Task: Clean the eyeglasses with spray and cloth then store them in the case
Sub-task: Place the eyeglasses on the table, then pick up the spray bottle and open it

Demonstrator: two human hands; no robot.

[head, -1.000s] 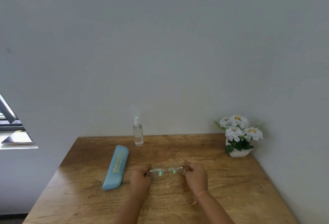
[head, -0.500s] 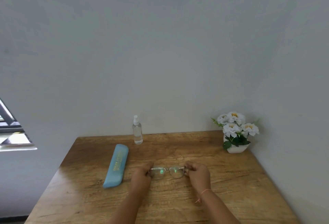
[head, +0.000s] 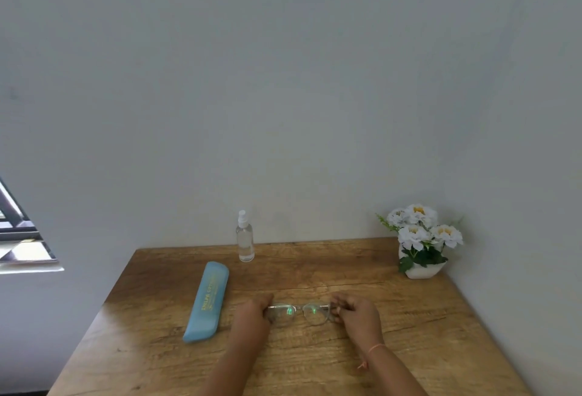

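L hand (head: 252,317) & R hand (head: 359,317) both bare. R wrist wears a thin pink-orange thread band (head: 376,346) w/ short loose tail dangling from it.

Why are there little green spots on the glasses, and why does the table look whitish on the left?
Head view: the green spots are glare, light bouncing off both lenses of the glasses. Same view: the table is pale near its left edge, probably a sheen from the bright window on that side. The rest of the wood looks duller and evenly lit.
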